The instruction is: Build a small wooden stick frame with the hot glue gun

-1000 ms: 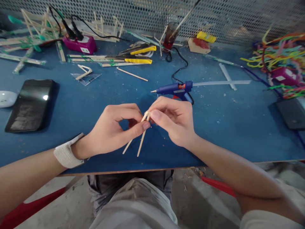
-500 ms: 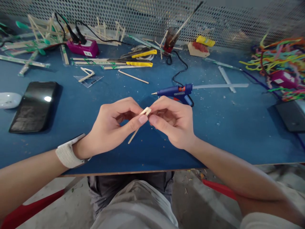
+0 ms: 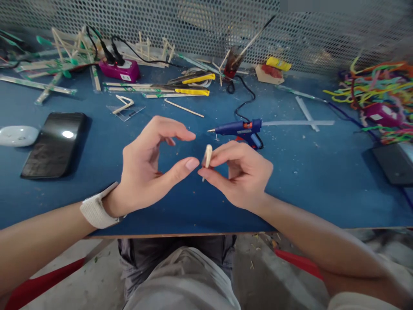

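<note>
Between the thumb and forefinger of my right hand [image 3: 243, 172] is a small piece made of thin wooden sticks [image 3: 208, 156], seen nearly end-on. My left hand [image 3: 155, 161] is just left of it, thumb and fingers spread apart with nothing between them. A blue hot glue gun [image 3: 237, 128] lies behind my right hand, its nozzle pointing left and a long clear glue stick [image 3: 298, 123] out of its back. Farther back, a single thin stick [image 3: 183, 107] lies on the blue table. A bent stick piece [image 3: 123, 103] rests on a clear set square [image 3: 129, 113].
At the left are a black phone [image 3: 53, 144] and a white mouse [image 3: 17, 135]. A purple power adapter [image 3: 119, 70], wrapped chopsticks and yellow-handled cutters [image 3: 192, 91] lie at the back. A dark glass [image 3: 232, 64] stands by the mesh wall. Colourful pipe cleaners [image 3: 383, 86] are heaped at right.
My left hand has let go of the stick piece and opened, drawing back left. My right hand now holds the piece alone, turned more upright.
</note>
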### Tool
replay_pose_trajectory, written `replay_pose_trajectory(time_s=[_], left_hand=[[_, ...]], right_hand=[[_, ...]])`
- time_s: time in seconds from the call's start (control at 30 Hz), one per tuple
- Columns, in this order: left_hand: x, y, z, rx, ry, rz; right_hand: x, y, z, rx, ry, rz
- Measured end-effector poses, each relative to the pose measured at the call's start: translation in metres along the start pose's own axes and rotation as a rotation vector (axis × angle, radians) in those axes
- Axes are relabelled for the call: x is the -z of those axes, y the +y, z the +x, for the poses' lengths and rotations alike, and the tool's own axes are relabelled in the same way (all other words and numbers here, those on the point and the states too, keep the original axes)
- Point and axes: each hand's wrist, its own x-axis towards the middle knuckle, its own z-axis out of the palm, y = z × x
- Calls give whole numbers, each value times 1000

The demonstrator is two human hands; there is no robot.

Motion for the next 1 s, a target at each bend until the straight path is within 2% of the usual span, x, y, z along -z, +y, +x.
replay_pose_trajectory(time_s=[0.1,0.17,0.37,0.5,0.6,0.7,0.77,0.87,0.9,1.0], left_hand=[[0,4,0,-47,9,-38],[-2,7,1,-30,-3,-74],[-5,8,3,94,36,-112],[-5,5,5,136,56,-165],[-4,4,6,121,47,-187],[-2,1,5,111,41,-200],[0,-3,5,133,51,-235],[3,-10,7,201,80,-301],[4,-12,9,230,91,-318],[4,-16,14,295,125,-378]], right_hand=[[1,-1,1,201,7,-178],[1,-2,3,265,-9,-266],[1,-3,5,250,-17,-373],[4,-2,6,136,-2,-336],[4,2,7,81,-70,-276],[3,2,10,107,-144,-257],[7,-2,13,178,-144,-308],[33,-13,20,275,-3,-423],[47,-17,22,245,48,-436],[99,-25,30,-76,-12,-362]])
